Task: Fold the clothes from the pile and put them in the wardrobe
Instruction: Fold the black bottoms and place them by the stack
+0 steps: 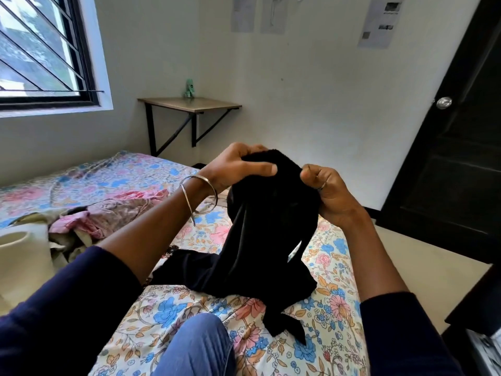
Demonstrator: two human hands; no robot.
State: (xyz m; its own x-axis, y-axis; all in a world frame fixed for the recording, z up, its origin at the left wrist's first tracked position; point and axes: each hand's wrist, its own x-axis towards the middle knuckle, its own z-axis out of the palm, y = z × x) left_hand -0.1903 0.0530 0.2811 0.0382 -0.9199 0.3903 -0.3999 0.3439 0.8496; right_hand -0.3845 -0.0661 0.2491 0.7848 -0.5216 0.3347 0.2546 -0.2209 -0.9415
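1. White-walled bedroom; barred window (40, 50) far left, dark door with a round metal knob (443, 102) at right, three paper sheets (378, 21) stuck high on the far wall.
2. Small wall-mounted wooden shelf on black brackets (189, 104) in the far corner, a little green figure (189, 88) standing on it.
3. Bed covered with a floral sheet of blue, pink and orange flowers (325, 316) fills the near and middle ground.
4. Black soft fabric garment (268, 226) held up over the middle of the bed; its upper edge is bunched between both hands, its lower part drapes down and lies on the sheet, a narrow tail reaching toward the near side.
5. Left hand (238, 166), thin metal bangle (199, 196) on the wrist, grips the top of the garment, fingers curled over the cloth and thumb pressed along its front.
6. Right hand (325, 188), ring on one finger, pinches the same top edge just beside the left, fingers clenched on the fabric.
7. Both arms in dark navy sleeves; a knee in blue denim (198, 346) at near centre.
8. Pile of crumpled pink and beige clothes (108, 213) on the bed, left of the garment.
9. Cream rounded object (21, 256) at the left edge; identity unclear.
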